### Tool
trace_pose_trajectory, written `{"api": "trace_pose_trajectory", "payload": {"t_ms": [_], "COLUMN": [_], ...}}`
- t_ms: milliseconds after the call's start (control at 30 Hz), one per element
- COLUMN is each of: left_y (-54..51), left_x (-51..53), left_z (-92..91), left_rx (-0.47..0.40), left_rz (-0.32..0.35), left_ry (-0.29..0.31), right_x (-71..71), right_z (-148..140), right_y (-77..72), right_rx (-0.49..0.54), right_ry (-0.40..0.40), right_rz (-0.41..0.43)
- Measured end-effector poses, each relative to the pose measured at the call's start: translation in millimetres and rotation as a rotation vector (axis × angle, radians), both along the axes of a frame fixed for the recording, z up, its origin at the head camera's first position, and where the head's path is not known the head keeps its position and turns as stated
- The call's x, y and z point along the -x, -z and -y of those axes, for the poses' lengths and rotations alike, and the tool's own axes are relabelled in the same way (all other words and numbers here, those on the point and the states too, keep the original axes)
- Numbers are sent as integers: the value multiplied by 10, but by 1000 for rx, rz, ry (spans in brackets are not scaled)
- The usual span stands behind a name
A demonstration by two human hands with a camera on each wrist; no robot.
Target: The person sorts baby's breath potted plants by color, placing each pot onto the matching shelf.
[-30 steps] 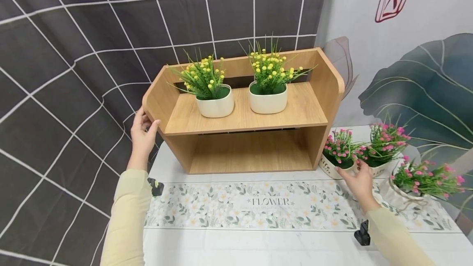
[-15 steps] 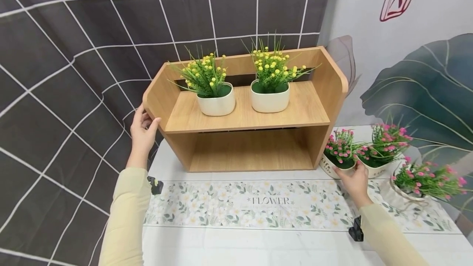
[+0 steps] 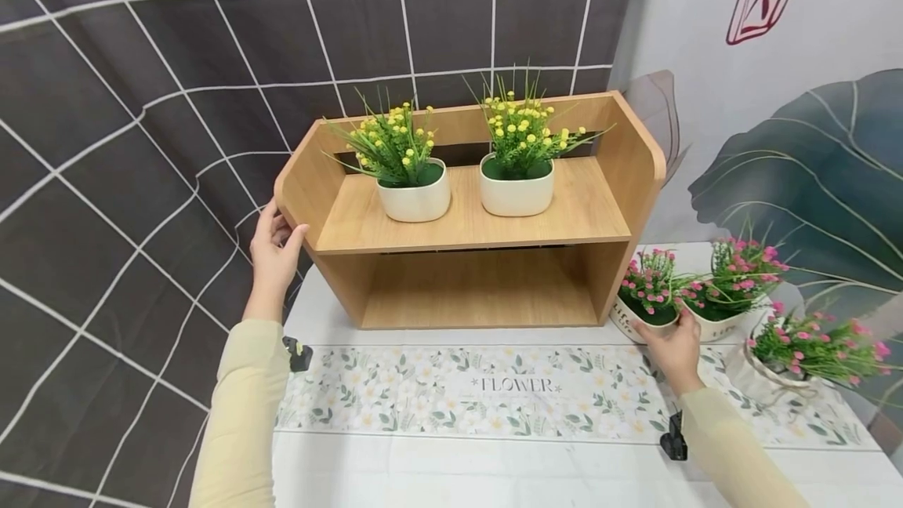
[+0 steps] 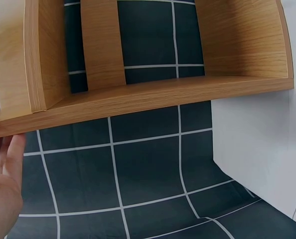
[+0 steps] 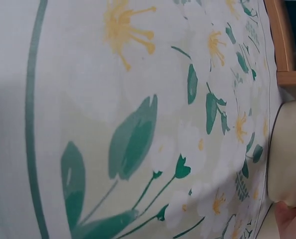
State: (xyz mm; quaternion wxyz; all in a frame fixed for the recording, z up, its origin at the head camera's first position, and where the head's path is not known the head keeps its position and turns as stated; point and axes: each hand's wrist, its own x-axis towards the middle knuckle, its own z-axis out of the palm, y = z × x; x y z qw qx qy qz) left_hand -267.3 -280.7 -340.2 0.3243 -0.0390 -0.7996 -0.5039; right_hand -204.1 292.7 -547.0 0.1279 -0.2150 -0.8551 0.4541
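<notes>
1. Head view: the left hand grips the left side panel of the wooden shelf, thumb toward the front, fingers on the outer face.
2. The right hand pinches the inner pink-flowered pot at its near side. This pot appears to rest on the desk, just beside the shelf's right end.
3. Step in hand (judged): securing the inner pink-flowered pot while the shelf is steadied. Two yellow-flowered pots stand on the upper board.
4. Next move (judged): firm the pinch, then lift straight up, keeping clear of the side panel and the middle pink-flowered pot; foliage could snag where the plants overlap.
5. Left wrist view: the fingertips disappear behind the panel, and the thumb is almost wholly cut off.
6. Right wrist view: only part of one digit and part of the pot enter at the right edge. The depth of the right-hand hold cannot be told; the fingertips between the pots are hard to make out.
</notes>
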Motion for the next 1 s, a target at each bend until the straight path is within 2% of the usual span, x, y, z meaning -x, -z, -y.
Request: {"api": "trace_pose_trajectory", "payload": {"t_ms": [133, 333, 600, 733, 1000], "left_y": [7, -17, -223, -229, -226], "left_x": [0, -17, -226, -242, -233], "left_z": [1, -26, -193, -204, -193], "left_rx": [-7, -8, 23, 12, -8], "left_rz": [6, 50, 70, 71, 58], "left_ry": [-1, -10, -19, -17, 3], "right_x": [2, -25, -77, -134, -253], "right_z": [-8, -7, -10, -14, -12], "right_y": [27, 33, 52, 51, 105], "right_rx": [7, 12, 27, 37, 35], "right_ry": [1, 6, -7, -16, -26], "right_rz": [-9, -57, -91, -85, -157]}}
